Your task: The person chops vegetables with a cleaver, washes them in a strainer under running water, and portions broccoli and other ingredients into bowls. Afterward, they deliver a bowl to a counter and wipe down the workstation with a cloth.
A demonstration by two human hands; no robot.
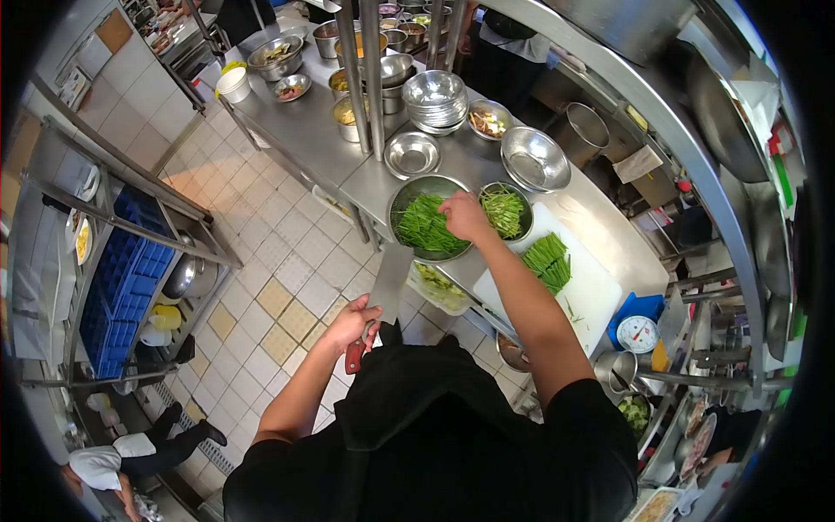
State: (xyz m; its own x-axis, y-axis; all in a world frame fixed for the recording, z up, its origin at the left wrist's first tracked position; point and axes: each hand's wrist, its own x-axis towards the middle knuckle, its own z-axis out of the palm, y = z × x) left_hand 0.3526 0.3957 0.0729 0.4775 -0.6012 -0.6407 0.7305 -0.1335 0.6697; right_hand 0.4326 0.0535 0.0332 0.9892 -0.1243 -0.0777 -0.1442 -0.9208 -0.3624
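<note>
My left hand is closed round the red handle of a cleaver, its wide blade pointing up toward the counter's edge. Over a steel bowl of cut green stalks is my right hand, fingers bent down at the greens; whether they pinch any is hidden. Just right of it sits a smaller bowl of paler green pieces. A bundle of cut green stalks lies on the white cutting board.
Stacked steel bowls and shelf posts stand beyond the bowls. A blue scale is at the right. Below the counter's edge is a container of greens. A person is at lower left, another beyond the counter.
</note>
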